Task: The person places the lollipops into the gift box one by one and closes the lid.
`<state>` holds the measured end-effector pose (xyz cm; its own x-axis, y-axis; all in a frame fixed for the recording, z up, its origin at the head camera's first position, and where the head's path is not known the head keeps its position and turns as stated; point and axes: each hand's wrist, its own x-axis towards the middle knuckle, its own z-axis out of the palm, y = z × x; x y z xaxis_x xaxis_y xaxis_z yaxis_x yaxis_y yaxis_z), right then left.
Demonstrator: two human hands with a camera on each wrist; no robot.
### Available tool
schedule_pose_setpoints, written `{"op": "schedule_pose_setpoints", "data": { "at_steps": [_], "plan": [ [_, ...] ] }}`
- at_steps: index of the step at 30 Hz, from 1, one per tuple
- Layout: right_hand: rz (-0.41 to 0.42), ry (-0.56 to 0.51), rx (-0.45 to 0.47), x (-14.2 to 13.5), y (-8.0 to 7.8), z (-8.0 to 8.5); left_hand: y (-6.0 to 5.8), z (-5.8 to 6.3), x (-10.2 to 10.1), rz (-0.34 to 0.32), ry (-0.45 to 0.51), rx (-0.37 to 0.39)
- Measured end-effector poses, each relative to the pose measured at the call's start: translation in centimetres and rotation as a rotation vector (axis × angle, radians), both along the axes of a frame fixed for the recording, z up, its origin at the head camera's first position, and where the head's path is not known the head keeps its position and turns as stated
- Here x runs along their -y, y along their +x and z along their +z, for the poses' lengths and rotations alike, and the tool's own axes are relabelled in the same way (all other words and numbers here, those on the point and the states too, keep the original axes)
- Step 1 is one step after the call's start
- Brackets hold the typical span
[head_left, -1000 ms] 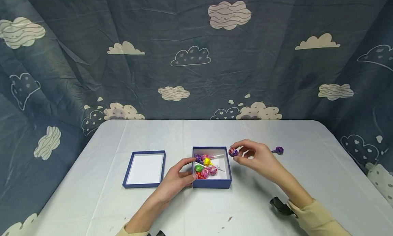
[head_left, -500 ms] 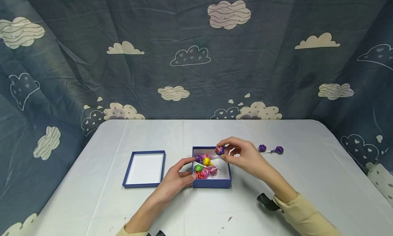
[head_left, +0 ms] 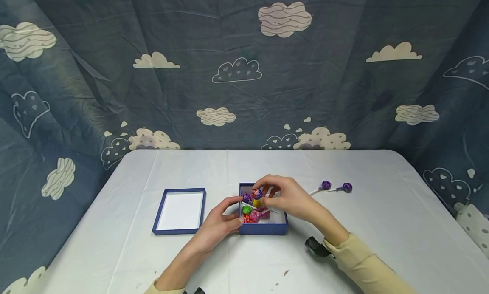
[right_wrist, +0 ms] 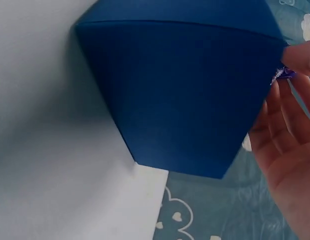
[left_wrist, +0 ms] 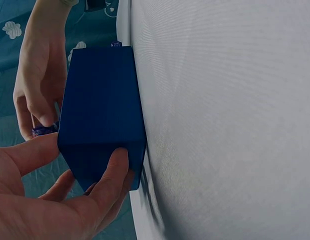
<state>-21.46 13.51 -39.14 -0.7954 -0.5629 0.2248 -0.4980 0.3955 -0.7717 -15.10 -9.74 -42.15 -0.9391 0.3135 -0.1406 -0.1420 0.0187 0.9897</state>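
The red-and-purple-wrapped lollipop (head_left: 257, 194) is over the left far part of the blue box (head_left: 263, 229). The right hand (head_left: 288, 198) holds it by the candy head in a narrow pinch between thumb and fingertips. In the left wrist view the wrapper shows just above the rim; whether it touches the candies under it, I cannot tell.

Close around it are a purple lollipop (head_left: 246, 197) and a yellow lollipop (head_left: 257, 203) partly covered by the fingers. Nearer the front wall are a green lollipop (head_left: 247, 210), pink lollipops (head_left: 254, 216) and a red lollipop (head_left: 248, 219). The left hand (head_left: 219, 224) grips the box's left side in a wide hold, thumb and fingers spread along it.

The step in hand looks like laying this lollipop among the others — the last stretch of a placement. The next move calls for lowering the head onto a free spot, easing the pinch, and lifting the fingers without dragging the crossed sticks.

Farther out, two purple-wrapped lollipops (head_left: 347, 187) lie to the right on the white tablecloth (head_left: 214, 171) — seemingly the ones left to load. The blue-rimmed lid (head_left: 179, 232) lies left of the box, white inside up. A cloud-print curtain (head_left: 321, 94) hangs behind.
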Motion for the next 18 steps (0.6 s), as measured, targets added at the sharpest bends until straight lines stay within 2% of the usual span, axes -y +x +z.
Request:
{"op": "schedule_pose_setpoints", "data": {
  "at_steps": [11,18],
  "plan": [
    [0.072,0.140,-0.010,1.1,-0.2,-1.5,-0.1,-0.3,0.0,-0.006,0.016,0.006],
    [0.086,0.206,0.000,1.4,-0.1,-1.5,-0.2,-0.4,0.2,-0.012,0.018,-0.011]
  ]
}}
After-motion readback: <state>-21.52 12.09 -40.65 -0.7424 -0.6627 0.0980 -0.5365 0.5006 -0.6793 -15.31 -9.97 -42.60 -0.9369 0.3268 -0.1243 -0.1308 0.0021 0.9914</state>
